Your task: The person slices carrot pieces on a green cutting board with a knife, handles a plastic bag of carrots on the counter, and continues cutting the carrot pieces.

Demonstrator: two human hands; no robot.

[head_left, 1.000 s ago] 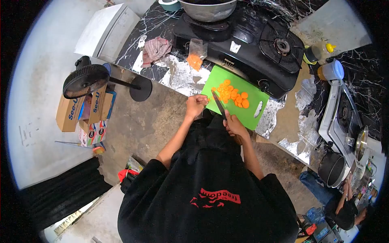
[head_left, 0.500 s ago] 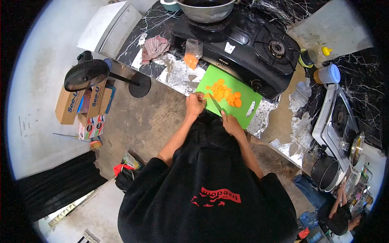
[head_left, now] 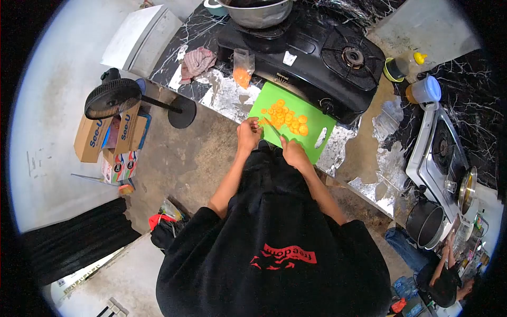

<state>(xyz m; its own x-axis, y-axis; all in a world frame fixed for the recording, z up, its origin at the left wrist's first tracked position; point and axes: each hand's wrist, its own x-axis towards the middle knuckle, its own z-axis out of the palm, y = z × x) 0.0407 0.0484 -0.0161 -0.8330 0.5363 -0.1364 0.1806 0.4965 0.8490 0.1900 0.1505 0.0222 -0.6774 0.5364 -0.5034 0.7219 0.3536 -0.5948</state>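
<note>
A green cutting board (head_left: 317,124) lies at the counter's front edge, with many sliced carrot rounds (head_left: 285,115) spread over its middle. My right hand (head_left: 294,153) is closed around the handle of a knife (head_left: 273,128), whose blade points up and left across the board among the slices. At the board's left edge, my left hand (head_left: 248,134) has its fingers bent together on a small piece of carrot (head_left: 262,121), close to the knife tip. Just beyond the board stands a clear bag (head_left: 243,68) with orange bits in its bottom.
A black gas stove (head_left: 311,68) carries a large metal pot (head_left: 259,13) behind the board. A checked cloth (head_left: 197,64) lies to the left. A standing fan (head_left: 113,95) and cardboard boxes (head_left: 92,137) are on the left. Another person (head_left: 438,280) is at lower right.
The view has shifted slightly, so the board and stove sit a little up and left. The knife stays at the carrot by my left fingers; both hands keep nearly the same pose.
</note>
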